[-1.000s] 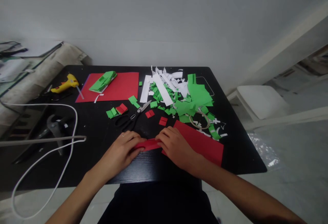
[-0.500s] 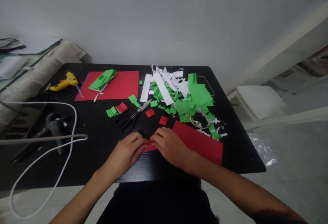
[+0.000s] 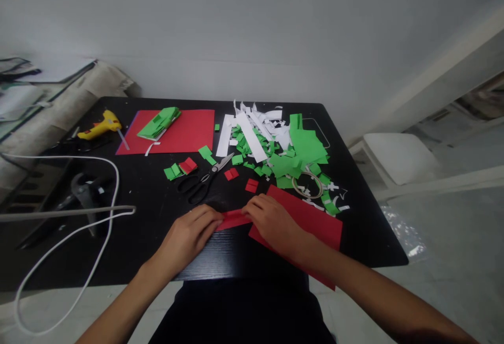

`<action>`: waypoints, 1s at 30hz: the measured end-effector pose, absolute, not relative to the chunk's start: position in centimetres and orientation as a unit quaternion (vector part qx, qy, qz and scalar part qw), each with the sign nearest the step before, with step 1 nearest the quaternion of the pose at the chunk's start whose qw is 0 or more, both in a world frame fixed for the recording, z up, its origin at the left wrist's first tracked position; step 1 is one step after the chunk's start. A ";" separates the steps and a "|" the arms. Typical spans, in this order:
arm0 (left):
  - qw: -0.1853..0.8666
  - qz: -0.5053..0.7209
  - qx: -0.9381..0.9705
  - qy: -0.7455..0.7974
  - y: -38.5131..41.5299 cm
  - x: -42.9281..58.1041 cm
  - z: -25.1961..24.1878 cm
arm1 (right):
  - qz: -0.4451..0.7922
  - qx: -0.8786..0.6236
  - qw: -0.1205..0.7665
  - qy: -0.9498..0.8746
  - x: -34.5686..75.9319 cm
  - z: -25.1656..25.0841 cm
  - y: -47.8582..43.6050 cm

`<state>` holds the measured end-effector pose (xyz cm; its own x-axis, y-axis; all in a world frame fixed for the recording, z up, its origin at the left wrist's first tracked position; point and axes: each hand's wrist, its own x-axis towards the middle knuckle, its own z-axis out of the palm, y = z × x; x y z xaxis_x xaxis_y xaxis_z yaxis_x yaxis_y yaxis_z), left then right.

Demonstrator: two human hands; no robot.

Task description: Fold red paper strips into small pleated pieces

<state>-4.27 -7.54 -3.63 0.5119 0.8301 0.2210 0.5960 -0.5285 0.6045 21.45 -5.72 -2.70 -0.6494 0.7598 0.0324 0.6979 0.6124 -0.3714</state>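
A narrow folded strip of red paper [image 3: 233,220] lies near the table's front edge, between my two hands. My left hand [image 3: 198,224] is closed on its left end, fingers bent over the paper. At the right end, my right hand [image 3: 268,221] presses and pinches the strip with curled fingers. A larger red sheet [image 3: 311,221] lies partly under my right hand and forearm. Just beyond my hands are black-handled scissors [image 3: 205,178], partly opened, and small folded red pieces [image 3: 251,185].
Green paper scraps [image 3: 309,147] and white strips [image 3: 252,136] are heaped at the back right, beside a tape ring [image 3: 307,185]. A yellow glue gun [image 3: 103,125], red sheets [image 3: 192,131] and folded green paper [image 3: 159,123] are at the back left. White cable [image 3: 114,176] loops at left.
My hands have moved apart along the red strip, the right one shifting right, so more of the strip shows. More of the larger red sheet is visible below my right forearm.
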 end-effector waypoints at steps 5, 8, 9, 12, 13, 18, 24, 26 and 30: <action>0.248 0.233 0.844 0.415 -7.6 -5.2 -3.4 | 0.164 -0.411 0.126 -0.888 22.9 -2.5 -6.2; 0.248 0.232 0.845 0.413 -7.7 -5.7 -3.3 | 0.149 -0.407 0.147 -0.889 23.6 -2.5 -6.5; 0.247 0.235 0.845 0.413 -7.8 -5.9 -3.3 | 0.144 -0.407 0.153 -0.889 23.8 -2.5 -6.6; 0.240 0.243 0.844 0.413 -7.9 -6.3 -3.3 | 0.129 -0.405 0.168 -0.890 24.3 -2.7 -6.7; 0.235 0.247 0.845 0.412 -8.0 -6.4 -3.3 | 0.123 -0.402 0.174 -0.891 24.4 -2.8 -6.8; 0.209 0.270 0.849 0.403 -8.1 -7.1 -3.4 | 0.083 -0.377 0.202 -0.900 24.7 -3.1 -6.9; 0.183 0.288 0.858 0.383 -8.6 -8.1 -4.1 | 0.018 -0.330 0.220 -0.918 24.9 -3.4 -7.1; 0.174 0.289 0.862 0.378 -8.8 -8.4 -4.4 | 0.004 -0.320 0.218 -0.922 25.1 -3.5 -7.2; 0.157 0.300 0.862 0.378 -9.2 -8.6 -4.7 | -0.004 -0.311 0.219 -0.925 25.4 -3.6 -7.3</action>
